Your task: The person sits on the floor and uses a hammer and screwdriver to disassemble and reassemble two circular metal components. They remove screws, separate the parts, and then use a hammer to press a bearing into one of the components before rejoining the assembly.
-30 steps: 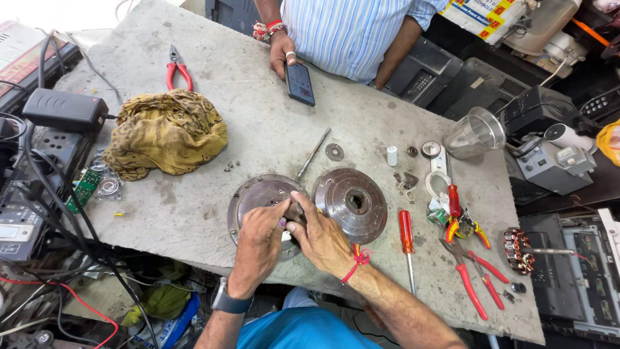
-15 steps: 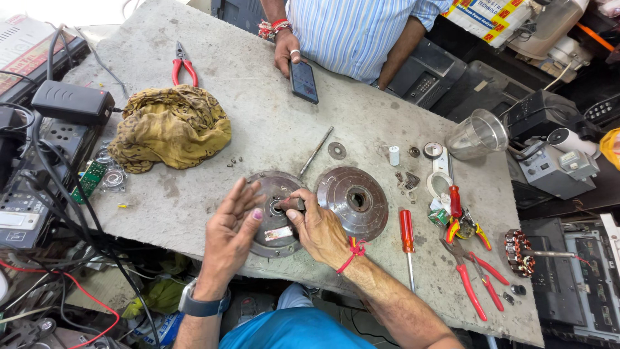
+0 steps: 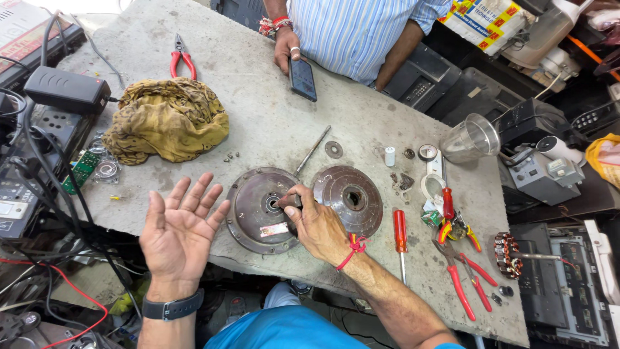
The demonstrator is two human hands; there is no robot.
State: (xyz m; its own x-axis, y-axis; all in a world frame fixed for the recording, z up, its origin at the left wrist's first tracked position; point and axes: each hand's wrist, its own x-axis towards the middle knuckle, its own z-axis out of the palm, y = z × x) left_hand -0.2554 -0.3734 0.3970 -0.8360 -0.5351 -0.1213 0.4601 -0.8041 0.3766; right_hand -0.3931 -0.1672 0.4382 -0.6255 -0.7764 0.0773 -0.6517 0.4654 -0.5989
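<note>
1. The motor cover [image 3: 261, 210], a round brown metal disc with a centre hole, lies flat at the near edge of the tabletop [image 3: 258, 116], just beside a second cover [image 3: 352, 199] to its right; their rims look to be touching or nearly so.
2. The right hand [image 3: 316, 223] rests over the disc's right half, fingers curled together on a small dark part at the centre hole; the part itself is too hidden to name.
3. The left hand [image 3: 177, 229] hangs off the near edge left of the disc, palm up, fingers spread, holding nothing.
4. To work that centre well, I judge the disc wants steadying from the free side, and the part should be kept square to the hole, not tilted.
5. A small pale label with a red band sits on the disc's near face, below the hole.
6. A steel shaft [image 3: 313, 150] lies just behind the two covers; a red-handled screwdriver [image 3: 400, 242] lies to the right of the second one.
7. Beyond the far right corner stands a white carton [image 3: 481, 19] with yellow and red print.
8. At the far edge another person's hand [image 3: 286, 52] holds a dark phone [image 3: 302, 79].
9. A yellow rag [image 3: 165, 119] lies towards the left edge.
</note>
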